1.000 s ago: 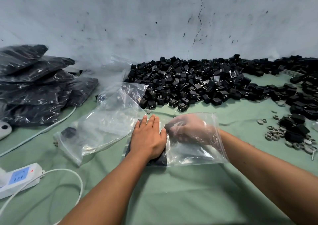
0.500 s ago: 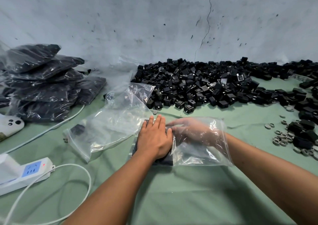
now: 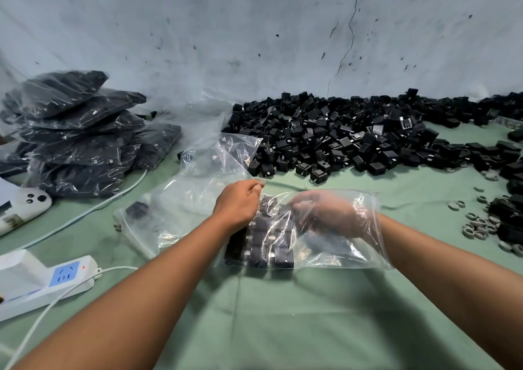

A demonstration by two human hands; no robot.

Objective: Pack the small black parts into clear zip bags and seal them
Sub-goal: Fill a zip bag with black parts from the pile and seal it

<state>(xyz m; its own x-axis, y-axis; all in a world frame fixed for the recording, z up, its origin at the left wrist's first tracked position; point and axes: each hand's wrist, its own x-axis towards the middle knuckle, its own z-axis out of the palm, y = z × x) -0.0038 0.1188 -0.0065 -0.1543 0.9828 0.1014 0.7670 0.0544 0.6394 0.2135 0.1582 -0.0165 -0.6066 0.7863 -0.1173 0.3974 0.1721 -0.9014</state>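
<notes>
Head view: my right hand [image 3: 328, 214] arranges black parts [image 3: 263, 239] inside the bag [image 3: 339, 253] on the table [image 3: 283, 313]; left hand [image 3: 237, 202] pinches its edge. Filled bags [image 3: 76, 132] are stacked, a big pile [image 3: 339, 137] remains.

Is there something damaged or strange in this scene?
Yes: a long crack runs down the wall behind the heap of black parts. Small grey rings lie scattered loose on the green table at the right.

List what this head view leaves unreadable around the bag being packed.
- Right hand: inside the bag, blurred by creased film; its grip is unclear.
- Parts in the bag: the left hand covers some, so no count.
- Bag's zip: not discernible.
- Power strip: cut off by the left edge.
</notes>
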